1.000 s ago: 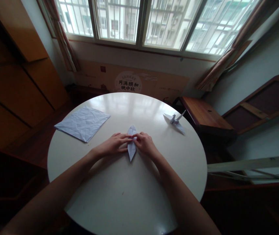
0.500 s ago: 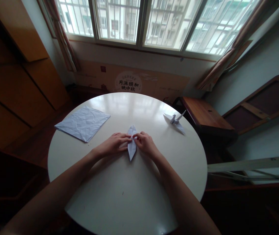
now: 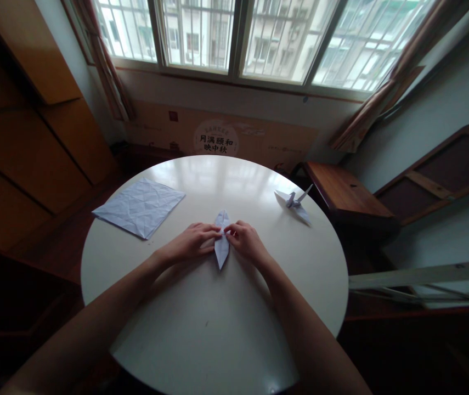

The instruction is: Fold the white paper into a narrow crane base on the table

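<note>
A narrow, diamond-shaped piece of folded white paper (image 3: 221, 254) lies on the round white table (image 3: 205, 329), its points facing toward and away from me. My left hand (image 3: 193, 241) holds the paper's left edge, with fingertips over its middle. From the other side, my right hand (image 3: 242, 238) pinches at the right edge, fingers curled in. The exact crease under the fingertips is too small to make out. To the right stands a finished white paper crane (image 3: 295, 203), wings spread.
Creased white paper sheets (image 3: 141, 207) lie at the table's left edge. Beyond the table's right side is a wooden stool or bench (image 3: 343, 189). A printed cardboard panel (image 3: 259, 134) stands under the window, with wooden cabinets (image 3: 28, 142) to the left.
My right fingertips have shifted slightly right, off the paper's middle toward its edge. My left hand and the other things stay in place.
</note>
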Demonstrator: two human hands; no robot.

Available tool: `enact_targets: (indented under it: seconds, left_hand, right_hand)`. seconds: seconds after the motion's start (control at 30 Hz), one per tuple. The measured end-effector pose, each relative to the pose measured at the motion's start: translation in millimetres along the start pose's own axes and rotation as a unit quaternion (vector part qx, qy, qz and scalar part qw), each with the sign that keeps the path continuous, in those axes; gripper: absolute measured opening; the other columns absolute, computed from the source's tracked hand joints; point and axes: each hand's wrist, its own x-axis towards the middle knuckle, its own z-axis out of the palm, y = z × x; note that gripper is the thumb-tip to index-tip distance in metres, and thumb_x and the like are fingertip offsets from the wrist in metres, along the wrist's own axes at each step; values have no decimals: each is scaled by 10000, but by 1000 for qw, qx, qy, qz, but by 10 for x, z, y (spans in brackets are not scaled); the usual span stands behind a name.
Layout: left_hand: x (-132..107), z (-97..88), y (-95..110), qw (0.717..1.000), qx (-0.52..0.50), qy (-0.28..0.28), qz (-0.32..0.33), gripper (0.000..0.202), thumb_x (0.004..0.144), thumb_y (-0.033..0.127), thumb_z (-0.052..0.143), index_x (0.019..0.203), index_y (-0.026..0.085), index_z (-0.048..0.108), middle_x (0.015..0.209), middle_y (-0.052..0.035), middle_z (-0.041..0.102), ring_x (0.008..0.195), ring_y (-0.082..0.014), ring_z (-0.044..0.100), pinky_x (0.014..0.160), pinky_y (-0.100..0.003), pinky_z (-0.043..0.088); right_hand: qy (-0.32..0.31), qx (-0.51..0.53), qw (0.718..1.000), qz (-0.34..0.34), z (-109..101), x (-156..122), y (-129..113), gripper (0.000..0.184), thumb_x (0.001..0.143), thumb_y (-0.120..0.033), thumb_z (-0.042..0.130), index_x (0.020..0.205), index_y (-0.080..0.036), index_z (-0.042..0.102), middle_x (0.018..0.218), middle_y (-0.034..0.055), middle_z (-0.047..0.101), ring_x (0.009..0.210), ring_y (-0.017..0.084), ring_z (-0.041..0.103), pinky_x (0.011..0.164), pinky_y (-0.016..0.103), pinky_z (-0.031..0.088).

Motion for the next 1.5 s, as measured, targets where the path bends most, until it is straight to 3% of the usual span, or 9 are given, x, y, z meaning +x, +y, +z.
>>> enact_targets:
  seconds: [0.7,0.97,1.2,1.5]
  left_hand:
    - [14,7,22,999,22,29,-35,268,959,338,610,1189,252,716,1272,-55,682,1151,-256,652,1025,-409,464]
    - [19,13,17,998,-3,59,-30,209,952,307,623,1107,241,746,1195,-47,722,1094,-231,686,999,-358,486]
    - [19,32,-22,995,-16,89,-36,168,945,234,605,1023,223,753,1061,-56,756,1002,-221,714,937,-333,501]
    - [58,42,-30,992,-57,106,-44,186,962,258,583,873,191,733,830,-60,746,784,-193,715,789,-284,498]
  right_hand:
    - [2,17,1000,5,1,4,50,194,864,-111,608,952,-201,756,895,46,655,795,155,622,793,268,460]
    - [-3,24,1000,-7,-7,-12,60,226,843,-115,604,978,-201,762,887,45,651,788,153,624,772,261,457]
    - [-35,13,999,-12,-88,-34,-16,207,828,-192,680,1015,-226,763,901,40,653,837,169,624,838,289,443]
    - [-17,33,999,-8,-28,-3,12,118,904,-251,653,882,-208,762,850,33,659,749,143,608,734,250,419]
